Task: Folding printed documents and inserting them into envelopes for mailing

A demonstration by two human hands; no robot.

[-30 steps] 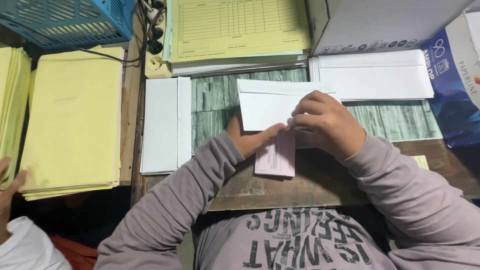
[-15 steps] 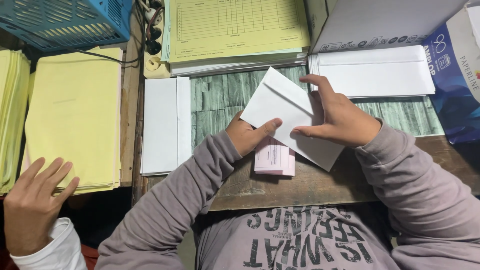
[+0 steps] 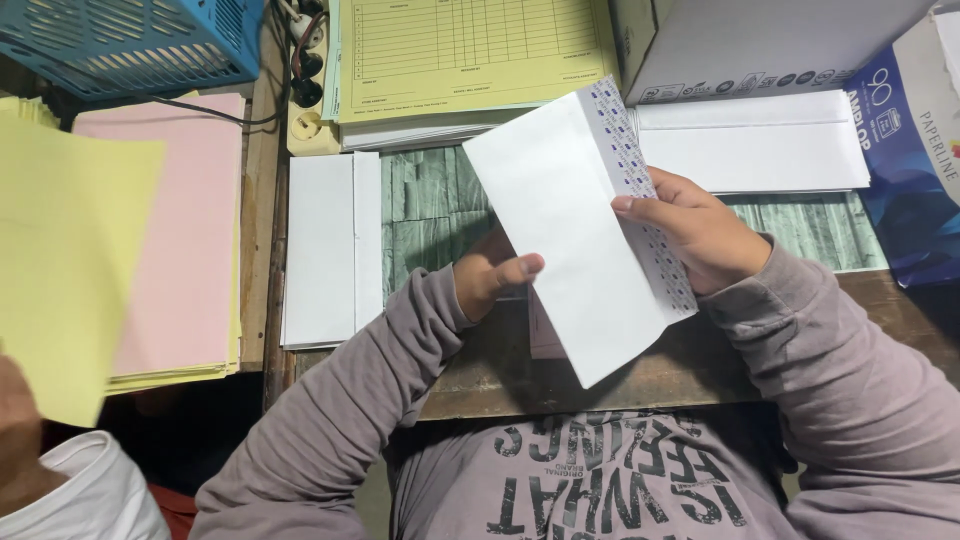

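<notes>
**Colours on the desk**

The envelope [image 3: 570, 230] is white, its opened flap lined with a blue-and-white print. The basket [image 3: 130, 40] far left is blue. A yellow sheet [image 3: 60, 260] covers part of a pink stack [image 3: 180, 240]. The far form pad [image 3: 475, 55] is yellow with dark ruled lines. Both sleeves [image 3: 330, 430] are greyish mauve.

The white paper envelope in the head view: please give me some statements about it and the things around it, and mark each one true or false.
1. The white paper envelope is held by both hands, the left hand and the right hand. True.
2. The envelope lies flat on the desk. False: it is lifted and tilted, with its patterned blue inner flap open.
3. A stack of white envelopes lies left of the held one. True.
4. The plastic basket at the top left is red. False: it is blue.
5. A pink sheet tops the pile at the far left. True.
</notes>
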